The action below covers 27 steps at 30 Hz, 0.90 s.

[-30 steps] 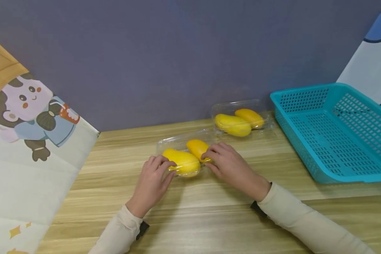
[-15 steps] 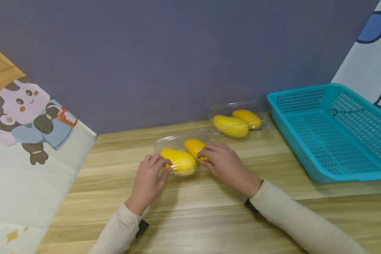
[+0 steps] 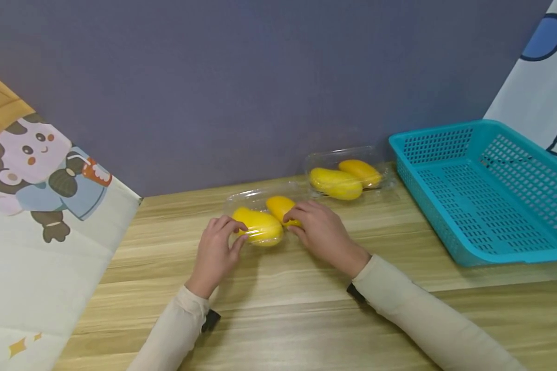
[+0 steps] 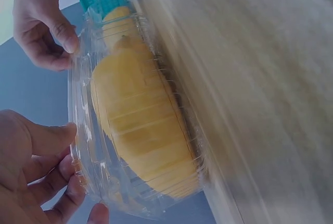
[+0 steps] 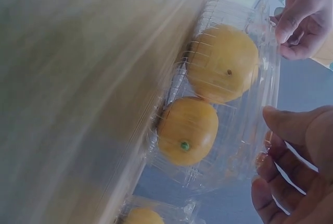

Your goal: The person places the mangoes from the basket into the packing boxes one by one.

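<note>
A clear plastic clamshell box (image 3: 248, 196) holds two yellow mangoes, the larger mango (image 3: 261, 228) in front and an orange-yellow mango (image 3: 278, 207) behind it. My left hand (image 3: 214, 248) pinches the box's left edge between thumb and fingers. At the right edge, my right hand (image 3: 319, 231) does the same, its fingers hiding part of the rear mango. From the left wrist, the thumb of my left hand (image 4: 31, 166) presses on the clear rim while the fingers lie beneath it. The right wrist view shows my right hand (image 5: 302, 161) at the rim, with the mangoes' ends inside the plastic.
A second clear box (image 3: 327, 154) with two mangoes (image 3: 336, 183) stands behind to the right, near the dark wall (image 3: 241, 93). Farther right is a turquoise slotted basket (image 3: 445, 226). Wooden tabletop (image 3: 278, 319) stretches out in front of the hands.
The box in my hands has moved slightly away from me, toward the wall, and both hands have gone with it. The second box and the basket stay where they were.
</note>
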Motion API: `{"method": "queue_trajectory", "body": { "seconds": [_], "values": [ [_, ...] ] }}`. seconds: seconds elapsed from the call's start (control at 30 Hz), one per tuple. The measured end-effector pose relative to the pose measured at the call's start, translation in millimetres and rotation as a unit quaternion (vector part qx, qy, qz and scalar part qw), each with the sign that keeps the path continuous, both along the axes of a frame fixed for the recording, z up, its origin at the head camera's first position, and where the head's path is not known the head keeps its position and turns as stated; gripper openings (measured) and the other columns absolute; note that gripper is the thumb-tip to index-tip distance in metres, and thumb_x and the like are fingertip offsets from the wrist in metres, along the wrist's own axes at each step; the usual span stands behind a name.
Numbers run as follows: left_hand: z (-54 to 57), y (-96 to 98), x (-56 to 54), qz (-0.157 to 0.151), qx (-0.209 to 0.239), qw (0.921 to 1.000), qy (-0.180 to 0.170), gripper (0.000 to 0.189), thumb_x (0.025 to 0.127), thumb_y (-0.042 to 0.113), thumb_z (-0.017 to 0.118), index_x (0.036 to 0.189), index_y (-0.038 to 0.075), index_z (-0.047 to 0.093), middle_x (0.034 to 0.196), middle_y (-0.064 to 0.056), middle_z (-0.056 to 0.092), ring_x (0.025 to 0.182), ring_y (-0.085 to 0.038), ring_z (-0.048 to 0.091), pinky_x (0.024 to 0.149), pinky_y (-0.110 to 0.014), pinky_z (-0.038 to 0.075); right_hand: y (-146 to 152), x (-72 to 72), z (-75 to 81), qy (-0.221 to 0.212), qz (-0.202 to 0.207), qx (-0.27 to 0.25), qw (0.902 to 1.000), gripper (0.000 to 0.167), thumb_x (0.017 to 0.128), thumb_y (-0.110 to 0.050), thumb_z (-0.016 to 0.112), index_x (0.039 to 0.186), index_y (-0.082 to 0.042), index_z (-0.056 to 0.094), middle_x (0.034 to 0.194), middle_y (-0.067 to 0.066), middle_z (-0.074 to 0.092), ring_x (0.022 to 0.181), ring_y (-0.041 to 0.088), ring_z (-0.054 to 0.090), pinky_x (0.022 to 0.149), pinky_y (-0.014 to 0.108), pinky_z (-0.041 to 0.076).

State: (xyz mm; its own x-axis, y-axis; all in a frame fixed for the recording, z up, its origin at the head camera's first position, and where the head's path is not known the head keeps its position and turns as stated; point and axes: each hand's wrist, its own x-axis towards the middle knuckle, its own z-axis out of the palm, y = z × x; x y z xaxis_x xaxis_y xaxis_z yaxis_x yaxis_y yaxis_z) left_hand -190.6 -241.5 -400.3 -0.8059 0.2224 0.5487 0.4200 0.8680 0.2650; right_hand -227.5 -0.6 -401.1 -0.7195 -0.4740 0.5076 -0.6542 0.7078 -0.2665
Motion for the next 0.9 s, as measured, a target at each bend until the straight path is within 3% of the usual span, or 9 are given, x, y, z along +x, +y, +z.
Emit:
{"method": "queue_trajectory", "body": {
  "seconds": [0.37,0.5,0.9],
  "values": [
    [1.0,-0.3,-14.0,0.019,0.019,0.9994,-0.020,0.015,0.082,0.008,0.080,0.095,0.007,0.071,0.090,-0.008,0.064,0.090,-0.027,0.054,0.081,-0.039,0.045,-7.7,-13.2,-1.1,-0.003,-0.020,-0.010,0.9997,0.018,0.084,-0.020,0.080,0.100,-0.018,0.075,0.101,-0.003,0.071,0.096,0.019,0.065,0.098,0.039,0.052],
    [1.8,1.2,-20.8,0.031,0.027,0.9987,-0.032,0.013,0.084,0.009,0.079,0.095,0.007,0.072,0.093,-0.009,0.066,0.090,-0.027,0.054,0.080,-0.040,0.045,-9.3,-20.8,-2.8,-0.006,-0.028,-0.015,0.9995,0.018,0.084,-0.022,0.080,0.101,-0.019,0.075,0.104,-0.002,0.072,0.103,0.021,0.066,0.105,0.041,0.049],
    [2.3,0.3,-40.5,0.045,0.039,0.9970,-0.049,0.012,0.087,0.007,0.075,0.098,0.005,0.071,0.099,-0.011,0.066,0.096,-0.029,0.056,0.087,-0.041,0.047,-15.9,-41.5,-0.8,-0.025,-0.039,-0.017,0.9988,0.017,0.084,-0.020,0.080,0.100,-0.019,0.075,0.107,-0.002,0.072,0.103,0.020,0.065,0.094,0.036,0.054]
  ]
}}
